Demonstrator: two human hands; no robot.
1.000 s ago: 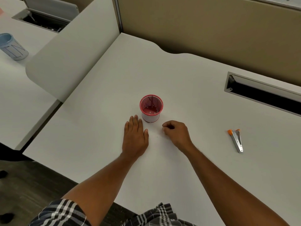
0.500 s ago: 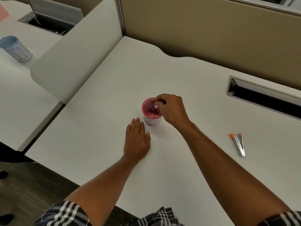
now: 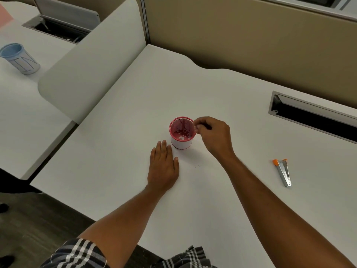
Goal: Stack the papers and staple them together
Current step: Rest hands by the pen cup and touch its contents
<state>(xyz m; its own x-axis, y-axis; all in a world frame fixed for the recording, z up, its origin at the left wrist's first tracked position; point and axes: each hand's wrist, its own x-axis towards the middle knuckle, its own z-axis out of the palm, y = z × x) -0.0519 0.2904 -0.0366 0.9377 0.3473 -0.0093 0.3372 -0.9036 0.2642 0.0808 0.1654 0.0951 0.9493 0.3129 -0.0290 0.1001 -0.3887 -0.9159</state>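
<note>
The right hand [image 3: 213, 137] hovers curled beside the rim of a red mesh cup [image 3: 182, 132], fingertips pressed together; whether they pinch anything is unclear. The left hand [image 3: 163, 167] lies flat, fingers together, on the white worktop [image 3: 135, 113], just before the cup. White scraps lie inside it. A stapler [image 3: 283, 172] lies well apart, rightward. No papers are discernible.
</note>
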